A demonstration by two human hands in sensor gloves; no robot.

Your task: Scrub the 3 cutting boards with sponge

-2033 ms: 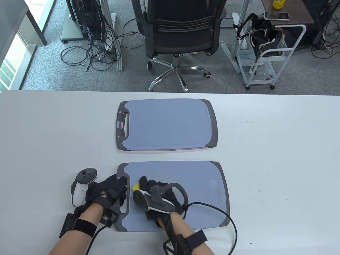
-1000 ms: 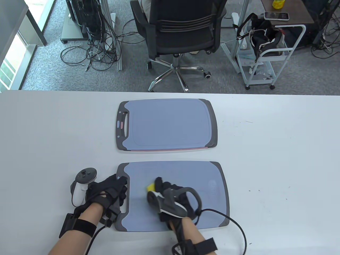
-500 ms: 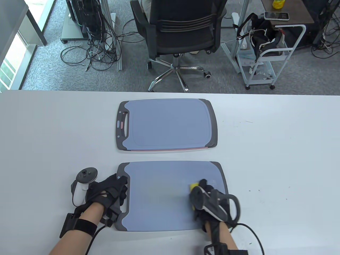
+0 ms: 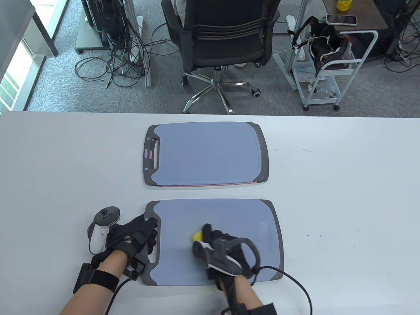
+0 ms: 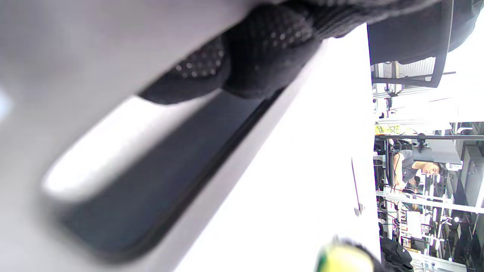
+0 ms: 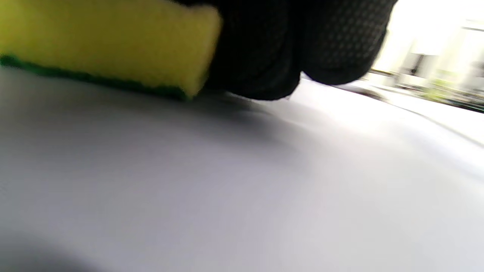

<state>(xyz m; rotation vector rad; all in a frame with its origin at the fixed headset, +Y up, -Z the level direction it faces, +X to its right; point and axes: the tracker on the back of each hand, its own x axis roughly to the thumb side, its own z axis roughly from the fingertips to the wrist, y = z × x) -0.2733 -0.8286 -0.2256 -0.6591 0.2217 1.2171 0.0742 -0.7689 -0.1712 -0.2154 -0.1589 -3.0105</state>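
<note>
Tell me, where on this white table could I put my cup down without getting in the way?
The white table is bare right of both blue-grey cutting boards, far and near, and left of them. The strip between the boards is narrow. It is crowded on the near board: left hand at its handle, right hand on the yellow sponge.

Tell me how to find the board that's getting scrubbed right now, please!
Look at the white table and go to its near edge, where two gloved hands come in. The near cutting board lies there, blue-grey with dark ends. Unlike the far stack of boards, which nothing touches, it has the left hand on its handle end and the right hand pressing a yellow sponge on it.
</note>
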